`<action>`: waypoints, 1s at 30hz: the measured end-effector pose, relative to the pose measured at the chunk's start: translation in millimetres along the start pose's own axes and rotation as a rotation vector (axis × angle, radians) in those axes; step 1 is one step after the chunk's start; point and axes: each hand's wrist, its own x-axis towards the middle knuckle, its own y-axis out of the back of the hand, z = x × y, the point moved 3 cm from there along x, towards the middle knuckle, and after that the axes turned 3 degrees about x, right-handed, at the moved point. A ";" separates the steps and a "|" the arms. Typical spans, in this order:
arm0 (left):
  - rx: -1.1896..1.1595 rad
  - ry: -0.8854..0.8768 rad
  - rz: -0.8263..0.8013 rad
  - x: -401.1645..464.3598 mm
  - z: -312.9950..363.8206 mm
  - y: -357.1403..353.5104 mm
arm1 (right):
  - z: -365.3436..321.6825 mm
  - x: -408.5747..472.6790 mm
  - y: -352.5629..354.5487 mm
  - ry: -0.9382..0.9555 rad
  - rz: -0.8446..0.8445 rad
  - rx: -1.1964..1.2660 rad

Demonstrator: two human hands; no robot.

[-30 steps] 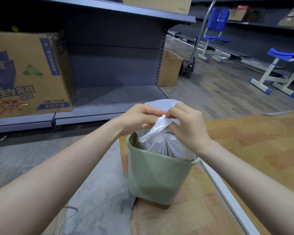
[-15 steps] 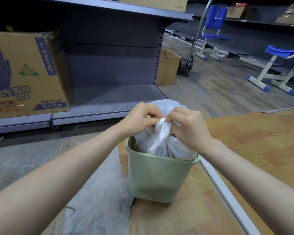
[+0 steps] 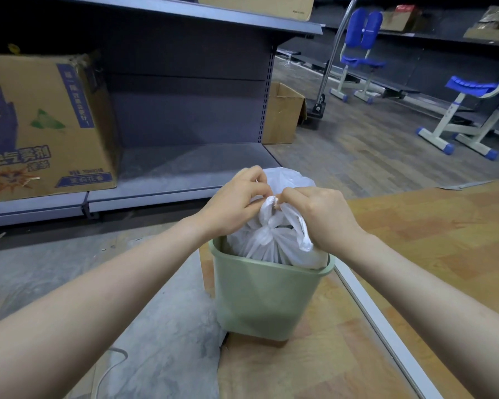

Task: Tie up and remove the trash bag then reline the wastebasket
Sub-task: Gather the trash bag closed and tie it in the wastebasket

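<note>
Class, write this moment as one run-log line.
stage: tying | left hand: pinches trash bag | right hand: pinches bag | bag: inside wastebasket

Wood-pattern floor (image 3: 415,226), green wastebasket (image 3: 260,300) on it

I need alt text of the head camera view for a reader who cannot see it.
Two bare hands, left hand and right hand, pinch the ends of a white trash bag, knotted once, inside a green wastebasket on the floor. Behind stand a grey shelf and a cardboard box.
</note>
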 end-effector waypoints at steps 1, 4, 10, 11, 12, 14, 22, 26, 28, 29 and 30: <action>0.073 -0.027 0.038 -1.1 0.6 1.2 | -0.3 -0.1 1.0 -0.005 -0.002 -0.006; 0.291 -0.137 0.177 -4.6 4.6 3.2 | -2.4 -1.5 4.9 -0.007 -0.009 -0.030; 0.501 -0.275 0.328 -10.9 4.1 4.2 | -8.3 -5.6 5.7 0.007 -0.016 -0.030; 0.520 -0.290 0.342 -11.1 3.0 3.8 | -9.2 -6.1 6.3 0.016 -0.010 -0.015; 0.537 -0.300 0.347 -11.5 2.4 3.7 | -9.6 -6.3 7.4 0.023 -0.001 0.003; 0.574 -0.309 0.347 -11.8 -0.2 4.2 | -10.3 -6.5 12.1 0.042 0.014 0.010; 0.897 -0.450 0.288 -22.7 -12.7 3.4 | -2.5 -26.5 21.0 0.044 -0.043 0.069; 0.998 -0.565 0.250 -22.8 -17.1 -5.7 | 2.2 -30.0 21.6 -0.157 -0.100 0.265; 1.003 -0.588 0.230 -23.5 -19.6 -10.7 | 3.3 -31.9 20.6 -0.249 -0.148 0.351; 0.995 -0.591 0.227 -24.2 -20.9 -12.6 | 4.1 -33.5 19.4 -0.300 -0.172 0.391; 0.979 -0.591 0.232 -25.1 -22.6 -14.2 | 6.5 -35.4 18.7 -0.370 -0.186 0.439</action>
